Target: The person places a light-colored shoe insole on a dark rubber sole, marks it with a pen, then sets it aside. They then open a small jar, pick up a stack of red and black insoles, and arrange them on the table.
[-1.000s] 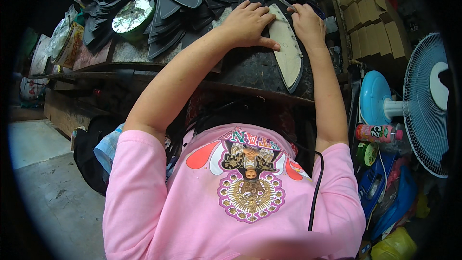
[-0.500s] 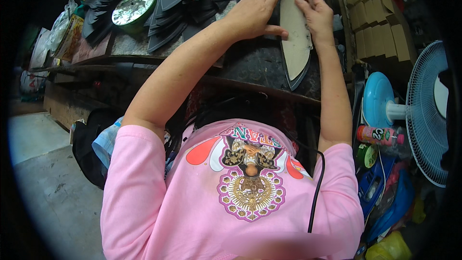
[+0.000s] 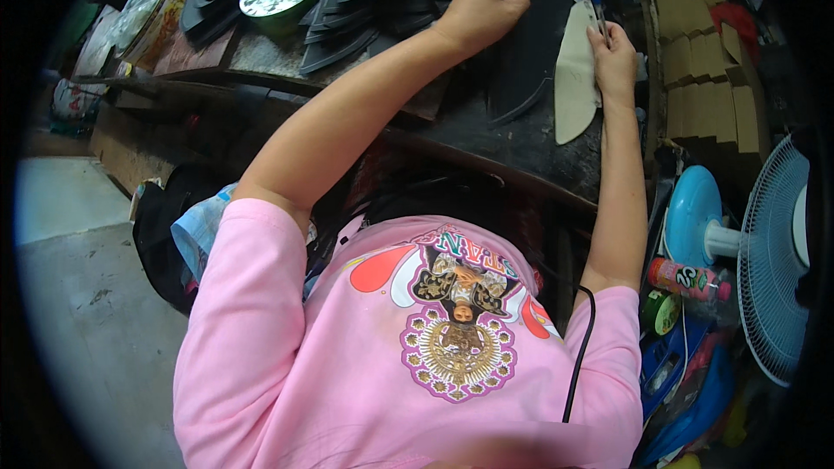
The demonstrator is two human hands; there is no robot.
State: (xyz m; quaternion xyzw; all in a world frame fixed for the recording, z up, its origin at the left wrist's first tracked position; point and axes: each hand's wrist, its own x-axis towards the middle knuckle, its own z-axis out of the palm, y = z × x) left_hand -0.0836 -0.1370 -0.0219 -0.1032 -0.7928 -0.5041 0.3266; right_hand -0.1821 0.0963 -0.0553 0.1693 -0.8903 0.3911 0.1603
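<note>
Here, our right hand (image 3: 615, 62) grasping a cream pattern (image 3: 573, 82) and a pen (image 3: 599, 9), our left hand (image 3: 483, 2) curled beside a black piece (image 3: 528, 56), its grip we cannot tell

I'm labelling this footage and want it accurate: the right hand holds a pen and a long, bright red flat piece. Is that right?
The colour is wrong: the head view shows the flat piece is cream. The right hand does hold it and the pen.
</note>
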